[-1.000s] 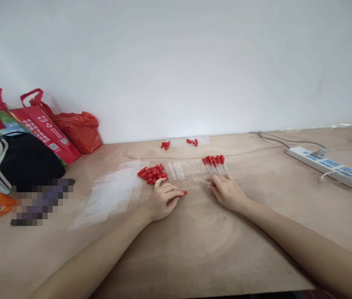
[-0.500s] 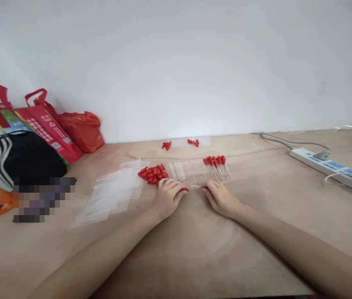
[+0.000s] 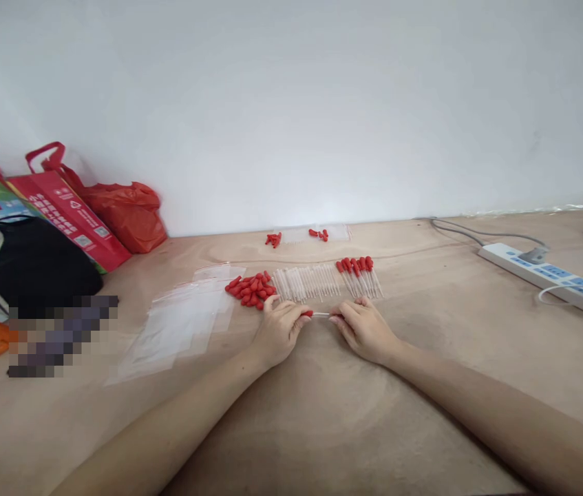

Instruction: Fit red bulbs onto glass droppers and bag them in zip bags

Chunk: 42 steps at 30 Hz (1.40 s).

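My left hand (image 3: 281,329) pinches a small red rubbery bulb (image 3: 308,314), my right hand (image 3: 367,329) a thin clear tube (image 3: 321,315), its tip seemingly at the bulb's mouth. Likely the fitting step; calls for straight alignment. Hands low, fingers curled inward. Far: loose clear tubes (image 3: 296,284); left, red bulb pile (image 3: 250,289).

2 hands (image 3: 279,329) hold a red bulb (image 3: 308,313) against a thin tube (image 3: 321,315).

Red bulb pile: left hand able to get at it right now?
Probably: the red bulb pile lies close beside the left hand, nothing visibly between. But that hand grips a red bulb, so it may need freeing first.
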### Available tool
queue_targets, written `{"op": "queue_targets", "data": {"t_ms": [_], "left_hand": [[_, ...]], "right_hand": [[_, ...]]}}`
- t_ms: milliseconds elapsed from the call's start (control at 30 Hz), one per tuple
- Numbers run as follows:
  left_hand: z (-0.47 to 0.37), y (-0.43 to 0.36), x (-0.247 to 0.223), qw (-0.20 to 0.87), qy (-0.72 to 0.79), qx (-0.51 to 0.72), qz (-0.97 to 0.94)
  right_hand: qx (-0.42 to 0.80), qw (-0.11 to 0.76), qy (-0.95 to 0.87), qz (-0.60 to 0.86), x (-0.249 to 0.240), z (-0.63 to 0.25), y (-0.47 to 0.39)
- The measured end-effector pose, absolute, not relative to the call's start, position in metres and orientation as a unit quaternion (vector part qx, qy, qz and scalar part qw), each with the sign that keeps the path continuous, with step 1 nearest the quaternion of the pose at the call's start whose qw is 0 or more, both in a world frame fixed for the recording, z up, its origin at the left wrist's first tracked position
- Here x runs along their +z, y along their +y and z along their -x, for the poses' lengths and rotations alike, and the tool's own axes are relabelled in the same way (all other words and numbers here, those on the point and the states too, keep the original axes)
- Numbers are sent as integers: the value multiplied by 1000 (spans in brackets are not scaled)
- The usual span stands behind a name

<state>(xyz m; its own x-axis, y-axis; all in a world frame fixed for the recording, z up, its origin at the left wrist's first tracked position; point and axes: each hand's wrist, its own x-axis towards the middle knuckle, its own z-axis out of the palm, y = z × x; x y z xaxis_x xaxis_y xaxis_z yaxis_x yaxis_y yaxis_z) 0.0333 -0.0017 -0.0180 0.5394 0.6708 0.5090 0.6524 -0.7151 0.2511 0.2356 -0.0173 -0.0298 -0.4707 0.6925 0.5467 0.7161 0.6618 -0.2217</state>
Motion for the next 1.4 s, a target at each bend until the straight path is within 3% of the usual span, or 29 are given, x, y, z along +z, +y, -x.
{"op": "queue_targets", "data": {"t_ms": [500,1000,1400], "left_hand": [[-31,-2,-18,21,316,311,-896],[-32,-3,-20,13,306,276,-911],[-33,-4,-19,1,292,269,-918]], "right_hand": [[33,287,-887,361,-24,-242,-13],[-56,262,-896,355,-22,-235,-17],[-42,251,-900,355,-22,-230,-15]]}}
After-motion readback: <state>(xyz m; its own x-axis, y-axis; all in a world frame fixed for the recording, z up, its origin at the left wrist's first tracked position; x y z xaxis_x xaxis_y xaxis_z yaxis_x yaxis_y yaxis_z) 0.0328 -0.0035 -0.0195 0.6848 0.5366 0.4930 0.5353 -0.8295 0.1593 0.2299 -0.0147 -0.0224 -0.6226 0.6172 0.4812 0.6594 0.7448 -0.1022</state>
